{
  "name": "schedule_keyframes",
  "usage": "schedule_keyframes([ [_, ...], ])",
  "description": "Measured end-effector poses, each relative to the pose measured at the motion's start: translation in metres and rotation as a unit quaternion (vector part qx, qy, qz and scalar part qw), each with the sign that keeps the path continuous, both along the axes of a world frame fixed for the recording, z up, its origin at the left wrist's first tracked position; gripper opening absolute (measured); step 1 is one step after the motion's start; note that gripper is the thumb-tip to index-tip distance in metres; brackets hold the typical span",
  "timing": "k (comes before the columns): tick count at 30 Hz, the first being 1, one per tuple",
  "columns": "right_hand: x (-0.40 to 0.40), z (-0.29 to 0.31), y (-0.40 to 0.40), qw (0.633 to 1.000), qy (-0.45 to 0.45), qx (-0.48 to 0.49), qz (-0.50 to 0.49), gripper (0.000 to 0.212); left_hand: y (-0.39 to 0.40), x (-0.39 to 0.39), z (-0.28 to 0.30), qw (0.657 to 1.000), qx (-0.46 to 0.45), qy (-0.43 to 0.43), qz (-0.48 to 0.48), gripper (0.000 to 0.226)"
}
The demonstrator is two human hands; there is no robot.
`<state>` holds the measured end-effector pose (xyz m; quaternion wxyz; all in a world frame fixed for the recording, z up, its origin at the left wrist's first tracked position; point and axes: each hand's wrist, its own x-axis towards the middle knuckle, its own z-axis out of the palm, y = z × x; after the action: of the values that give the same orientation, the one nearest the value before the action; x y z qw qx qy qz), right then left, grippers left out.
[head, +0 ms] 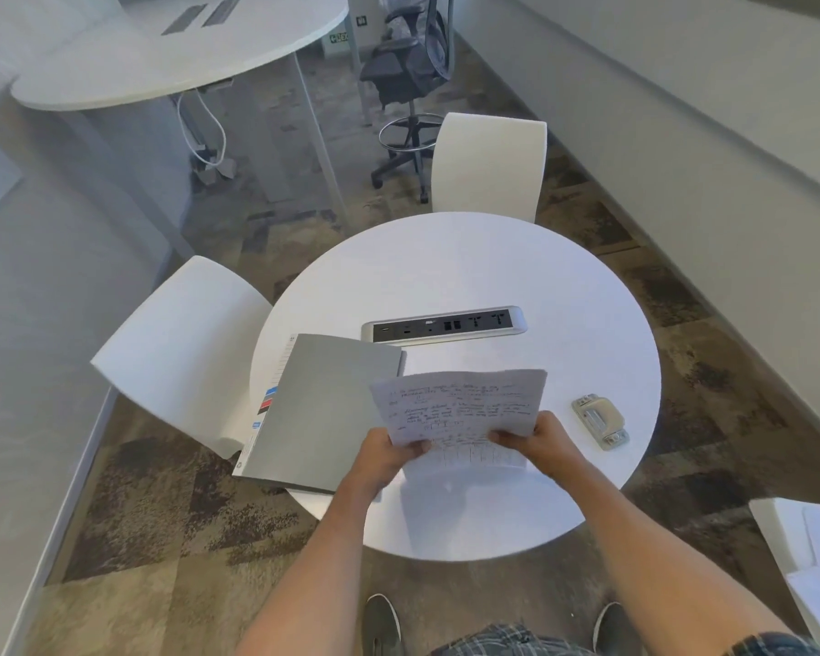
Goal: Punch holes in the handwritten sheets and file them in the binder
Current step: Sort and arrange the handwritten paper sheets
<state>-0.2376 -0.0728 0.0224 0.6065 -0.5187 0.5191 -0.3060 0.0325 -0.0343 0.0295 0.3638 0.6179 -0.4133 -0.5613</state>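
Note:
I hold the handwritten sheets (pixel 460 404) above the round white table (pixel 469 277), lifted off its surface. My left hand (pixel 389 454) grips their lower left edge and my right hand (pixel 545 440) grips the lower right edge. Another sheet lies flat on the table under them. The closed grey binder (pixel 323 409) lies on the table's left side, overhanging the edge, just left of my left hand. The small grey hole punch (pixel 600 421) sits on the table to the right of my right hand, apart from it.
A silver power socket strip (pixel 443 324) is set into the table behind the binder. White chairs stand at the left (pixel 181 348) and far side (pixel 491 165). A dark office chair (pixel 408 78) and a larger white table (pixel 171 54) stand beyond. Papers lie at the lower right (pixel 815 551).

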Motion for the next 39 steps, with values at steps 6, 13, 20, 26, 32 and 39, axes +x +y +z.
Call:
schedule_keyframes([
  [6,0.003,0.002,-0.003,0.995,-0.070,0.053,-0.041,0.034,-0.005,-0.004,0.006,0.997,0.045,0.054,0.041,0.033],
  [13,0.017,-0.013,-0.002,0.994,-0.028,0.086,-0.067,0.021,-0.008,-0.029,-0.001,0.994,0.063,0.037,0.082,0.027],
  [20,0.014,-0.047,-0.010,0.978,0.138,0.139,-0.076,0.019,-0.004,-0.029,-0.031,0.977,0.101,-0.104,0.159,0.024],
  [26,0.011,-0.058,-0.011,0.955,0.265,0.097,-0.088,0.016,0.001,-0.023,-0.045,0.967,0.150,-0.159,0.133,0.032],
  [32,0.003,-0.067,-0.010,0.946,0.292,0.105,-0.090,0.037,0.000,-0.022,-0.046,0.960,0.161,-0.182,0.137,0.022],
  [39,0.002,-0.072,-0.010,0.942,0.310,0.100,-0.085,0.033,-0.001,-0.020,-0.051,0.959,0.178,-0.173,0.138,0.030],
])
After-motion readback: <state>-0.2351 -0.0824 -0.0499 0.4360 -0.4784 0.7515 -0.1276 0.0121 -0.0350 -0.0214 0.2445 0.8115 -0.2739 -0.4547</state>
